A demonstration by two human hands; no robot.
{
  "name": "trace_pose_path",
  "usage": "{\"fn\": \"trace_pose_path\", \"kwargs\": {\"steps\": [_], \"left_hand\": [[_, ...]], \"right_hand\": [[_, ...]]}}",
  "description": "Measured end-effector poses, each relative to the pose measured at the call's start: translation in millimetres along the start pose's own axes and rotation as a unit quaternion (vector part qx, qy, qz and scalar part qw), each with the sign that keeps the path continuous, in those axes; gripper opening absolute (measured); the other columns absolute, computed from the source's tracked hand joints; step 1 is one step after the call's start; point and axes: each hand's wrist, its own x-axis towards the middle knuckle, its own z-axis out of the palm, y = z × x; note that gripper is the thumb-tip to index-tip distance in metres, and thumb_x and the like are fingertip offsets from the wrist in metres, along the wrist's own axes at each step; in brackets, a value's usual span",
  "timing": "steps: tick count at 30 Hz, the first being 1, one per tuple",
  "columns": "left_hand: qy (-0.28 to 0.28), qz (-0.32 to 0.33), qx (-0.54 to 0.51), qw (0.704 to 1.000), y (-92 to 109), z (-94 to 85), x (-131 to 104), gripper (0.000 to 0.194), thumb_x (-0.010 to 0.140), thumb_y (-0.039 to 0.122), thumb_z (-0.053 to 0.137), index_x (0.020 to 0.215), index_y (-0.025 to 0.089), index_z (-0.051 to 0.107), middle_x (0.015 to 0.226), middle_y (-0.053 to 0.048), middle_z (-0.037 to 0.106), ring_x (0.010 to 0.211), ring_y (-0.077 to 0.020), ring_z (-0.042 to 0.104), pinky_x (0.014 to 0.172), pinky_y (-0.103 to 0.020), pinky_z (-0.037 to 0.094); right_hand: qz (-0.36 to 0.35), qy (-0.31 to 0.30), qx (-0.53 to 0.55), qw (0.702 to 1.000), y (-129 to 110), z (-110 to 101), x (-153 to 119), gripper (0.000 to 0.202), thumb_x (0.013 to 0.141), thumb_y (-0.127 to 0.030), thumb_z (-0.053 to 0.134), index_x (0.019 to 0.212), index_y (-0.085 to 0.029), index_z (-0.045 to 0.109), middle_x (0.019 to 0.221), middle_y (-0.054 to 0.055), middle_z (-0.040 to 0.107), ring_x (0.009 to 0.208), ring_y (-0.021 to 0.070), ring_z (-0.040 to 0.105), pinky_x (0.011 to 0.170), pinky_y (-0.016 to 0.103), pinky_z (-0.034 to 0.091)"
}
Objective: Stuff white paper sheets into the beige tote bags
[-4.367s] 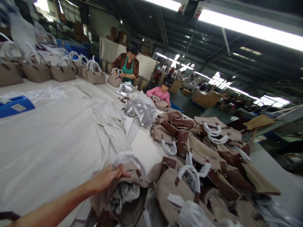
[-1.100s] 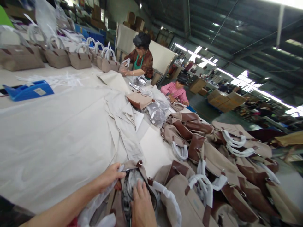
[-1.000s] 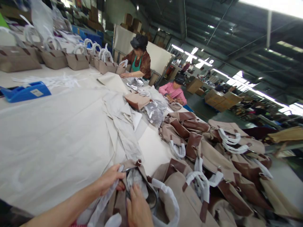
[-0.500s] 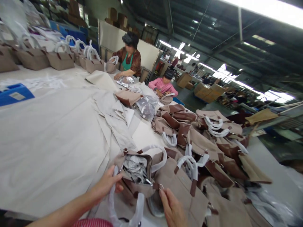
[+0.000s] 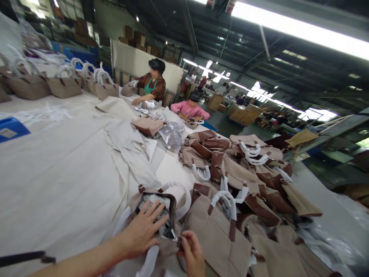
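Observation:
A taupe handbag (image 5: 168, 247) stands unzipped in front of me, with crumpled grey paper stuffing (image 5: 165, 202) inside. Across its mouth lies my left hand (image 5: 141, 229), fingers spread on the stuffing. My right hand (image 5: 192, 250) pinches the brown end tab (image 5: 180, 243) at the bag's near right corner, beside the zipper pull. A white-wrapped handle (image 5: 184, 200) arches at the far side of the bag; the other one, also wrapped, hangs by my left wrist.
To the right is a heap of taupe and brown handbags (image 5: 230, 173). Pale sheets (image 5: 72, 173) cover the table's left side, with a blue box (image 5: 13, 129) there. Finished-looking bags (image 5: 65, 86) line the back. Two co-workers (image 5: 154, 82) sit at the far edge.
My left hand has let go of the bag's left side and moved onto the stuffing, fingers spread. My right hand has shifted slightly left and up, from the ring to the end tab.

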Motion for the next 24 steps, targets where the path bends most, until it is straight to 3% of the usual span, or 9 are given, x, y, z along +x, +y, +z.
{"fn": "trace_pose_path", "kwargs": {"steps": [2, 4, 6, 8, 10, 13, 16, 21, 24], "left_hand": [[-0.002, 0.045, 0.012, 0.999, -5.6, 6.7, 8.0, 0.089, 0.079, 0.046, 0.077, 0.155, 0.024, 0.035, 0.166, -0.021, 0.024, 0.153, -0.0457, 0.017, 0.118, -0.074, 0.014], [0.008, 0.08, 0.018, 0.997, -13.6, 13.2, 17.3, 0.09, 0.078, 0.057, 0.076, 0.152, 0.019, 0.042, 0.159, -0.022, 0.039, 0.149, -0.0448, 0.027, 0.12, -0.07, 0.014], [0.012, 0.093, 0.036, 0.995, -19.2, 19.7, 29.0, 0.074, 0.082, 0.059, 0.072, 0.138, 0.012, 0.058, 0.138, -0.022, 0.061, 0.137, -0.0416, 0.046, 0.121, -0.063, 0.019], [0.006, 0.092, 0.064, 0.994, -19.5, 25.1, 42.0, 0.055, 0.085, 0.052, 0.071, 0.116, 0.008, 0.07, 0.113, -0.021, 0.072, 0.12, -0.0378, 0.058, 0.12, -0.057, 0.025], [-0.006, 0.086, 0.082, 0.993, -14.3, 26.0, 53.2, 0.044, 0.081, 0.047, 0.075, 0.101, 0.007, 0.074, 0.099, -0.02, 0.073, 0.108, -0.0372, 0.062, 0.116, -0.056, 0.031], [-0.014, 0.077, 0.049, 0.996, -1.9, 15.0, 60.6, 0.026, 0.082, 0.032, 0.074, 0.097, 0.011, 0.074, 0.1, -0.017, 0.074, 0.105, -0.0356, 0.064, 0.108, -0.054, 0.041], [-0.004, 0.092, -0.051, 0.994, 8.7, -0.4, 55.9, 0.016, 0.086, 0.017, 0.066, 0.1, 0.017, 0.073, 0.105, -0.01, 0.074, 0.1, -0.0258, 0.068, 0.093, -0.036, 0.051], [-0.025, 0.074, -0.005, 0.997, 23.6, 1.3, 40.2, 0.014, 0.084, 0.033, 0.075, 0.082, 0.019, 0.076, 0.083, -0.008, 0.074, 0.083, -0.0265, 0.07, 0.071, -0.033, 0.052], [-0.048, 0.07, 0.048, 0.995, 33.0, 10.8, 35.2, 0.019, 0.089, 0.036, 0.07, 0.082, 0.019, 0.075, 0.082, -0.008, 0.074, 0.083, -0.0282, 0.07, 0.07, -0.036, 0.052]], "right_hand": [[-0.002, 0.015, 0.029, 0.999, 12.8, -2.4, -7.0, 0.062, 0.072, -0.077, 0.068, 0.093, -0.018, 0.07, 0.067, 0.001, 0.063, 0.057, 0.0151, 0.057, 0.05, 0.025, 0.05], [-0.002, 0.028, 0.045, 0.999, 20.4, -3.5, -13.2, 0.064, 0.074, -0.077, 0.067, 0.096, -0.017, 0.07, 0.06, -0.001, 0.058, 0.049, 0.0118, 0.05, 0.046, 0.023, 0.045], [0.025, -0.009, 0.053, 0.998, 19.6, -3.3, -16.5, 0.066, 0.072, -0.078, 0.069, 0.1, -0.017, 0.067, 0.059, -0.003, 0.055, 0.047, 0.0107, 0.048, 0.043, 0.022, 0.041], [0.055, -0.064, 0.045, 0.995, 11.5, -2.0, -16.5, 0.069, 0.068, -0.079, 0.071, 0.101, -0.018, 0.062, 0.059, -0.006, 0.054, 0.045, 0.0098, 0.047, 0.04, 0.02, 0.036], [0.066, -0.095, 0.027, 0.993, 0.2, -0.4, -14.8, 0.068, 0.067, -0.077, 0.072, 0.099, -0.019, 0.058, 0.058, -0.008, 0.052, 0.041, 0.0081, 0.044, 0.039, 0.019, 0.031], [0.041, -0.091, 0.02, 0.995, -11.5, 0.9, -12.8, 0.061, 0.073, -0.072, 0.07, 0.098, -0.019, 0.056, 0.057, -0.009, 0.05, 0.043, 0.0074, 0.042, 0.042, 0.018, 0.032], [0.015, -0.096, 0.049, 0.994, -10.9, 0.1, -12.6, 0.056, 0.078, -0.071, 0.067, 0.098, -0.019, 0.057, 0.059, -0.008, 0.05, 0.048, 0.0083, 0.044, 0.047, 0.019, 0.036], [0.001, -0.163, 0.044, 0.986, 0.2, 1.6, -11.9, 0.052, 0.083, -0.07, 0.064, 0.093, -0.019, 0.059, 0.061, -0.005, 0.055, 0.052, 0.0089, 0.048, 0.052, 0.02, 0.039], [0.017, -0.143, 0.049, 0.988, 4.4, 7.1, -11.9, 0.057, 0.076, -0.075, 0.068, 0.085, -0.02, 0.059, 0.057, -0.004, 0.056, 0.046, 0.0083, 0.047, 0.045, 0.018, 0.033]]}}
